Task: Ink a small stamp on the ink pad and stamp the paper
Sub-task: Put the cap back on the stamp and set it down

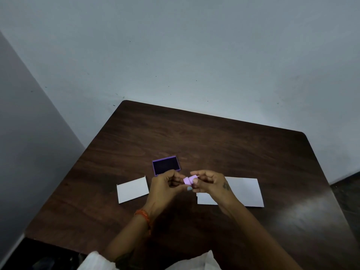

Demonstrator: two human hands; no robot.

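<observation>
Small lilac stamp (pixel 188 180) is pinched between left hand (pixel 168 185) and right hand (pixel 209 183), above the table (pixel 214 137). Open ink pad (pixel 166 165) sits at 11 o'clock from it, paper (pixel 247 191) at 3. Rubber face should be confirmed downward, then pressed flat onto the pad, not rocked.

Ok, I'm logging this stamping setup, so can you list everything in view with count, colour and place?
table: one, dark brown wood, against the wall
ink pad: one, purple case, open, mid-table beyond the hands
paper: one white sheet, left of the hands
paper sheets: white, apparently two overlapping, under the right wrist
stamp: one, light purple, held between both hands
wrist thread: one, orange, left wrist
left hand: holding stamp
right hand: holding stamp
</observation>
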